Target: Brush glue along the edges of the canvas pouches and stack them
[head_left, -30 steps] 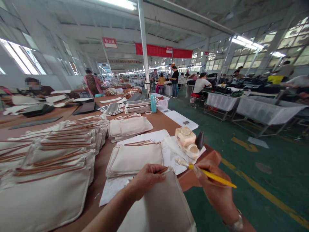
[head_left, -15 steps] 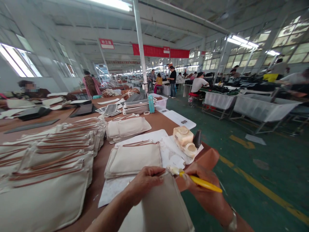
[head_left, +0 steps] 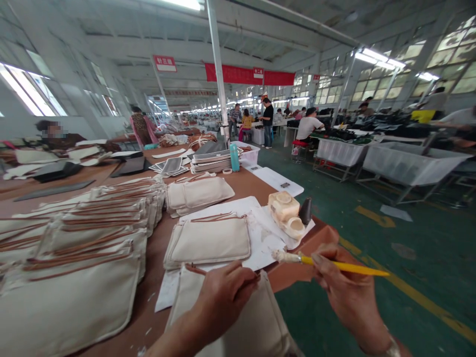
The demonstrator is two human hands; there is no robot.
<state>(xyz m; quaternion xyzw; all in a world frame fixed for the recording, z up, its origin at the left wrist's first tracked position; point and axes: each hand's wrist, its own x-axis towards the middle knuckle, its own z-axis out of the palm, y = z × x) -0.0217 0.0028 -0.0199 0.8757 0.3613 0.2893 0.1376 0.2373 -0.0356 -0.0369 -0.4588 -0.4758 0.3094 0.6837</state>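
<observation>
Two hands are working at the near edge of a brown table (head_left: 266, 186), and the relation that counts is running between brush and bag. The right hand (head_left: 344, 287) is gripping a yellow brush (head_left: 334, 265), thumb and fingers closed around the handle. Its long axis is lying nearly from nine to three o'clock, with the pale, coated bristles pointing to nine. The left hand (head_left: 230, 295) is pinching the top edge of a cream bag (head_left: 262, 320) near its right corner. That corner is sitting at between seven and eight o'clock from the bristles, near them but apparently not touching. The left hand is being much the nearer to the bag; its right edge is running from eleven toward five, while its lower end is leaving the view, so its full long axis is not showing.

Straight up at twelve from the bristles, a plastic bottle (head_left: 284, 208) is standing on white paper (head_left: 262, 245), a dark cone (head_left: 305, 211) beside it. A bag stack (head_left: 211, 240) is filling eleven o'clock from the left hand. Beyond the table edge, open floor (head_left: 372, 238) is lying toward one o'clock from the right hand.
</observation>
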